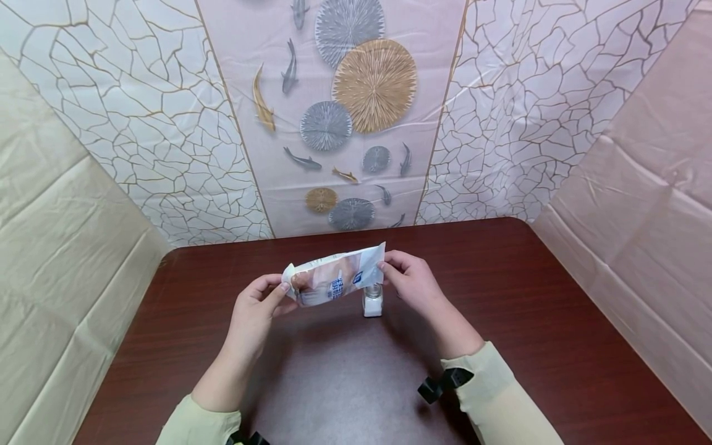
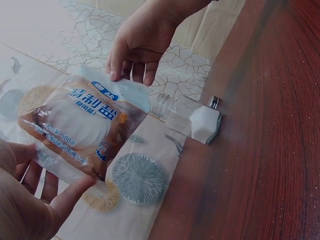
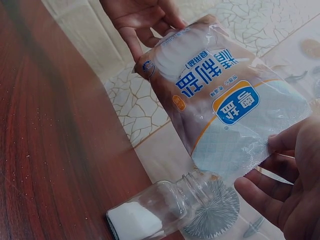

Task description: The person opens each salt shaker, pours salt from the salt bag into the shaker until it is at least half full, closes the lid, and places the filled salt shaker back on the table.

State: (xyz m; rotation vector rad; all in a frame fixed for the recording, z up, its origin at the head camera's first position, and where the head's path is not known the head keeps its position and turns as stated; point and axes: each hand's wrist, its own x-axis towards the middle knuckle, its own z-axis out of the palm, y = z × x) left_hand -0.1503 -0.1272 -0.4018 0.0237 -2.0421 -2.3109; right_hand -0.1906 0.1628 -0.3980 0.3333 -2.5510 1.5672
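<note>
Printed "精制盐" and "500克" in blue on a clear-and-brown salt bag (image 1: 334, 281), held mid-frame above table (image 1: 556, 321). Pinched by left hand (image 1: 257, 309) and right hand (image 1: 414, 283) at opposite ends. Below: small glass bottle (image 1: 372, 301), part-filled white.

A staged recording booth, not a lived-in room: a dark wood desk (image 1: 556, 321) is boxed in by plastic sheets (image 1: 72, 247) left and right, with a decorative backdrop (image 1: 345, 123) of fish and discs at the far side.
</note>
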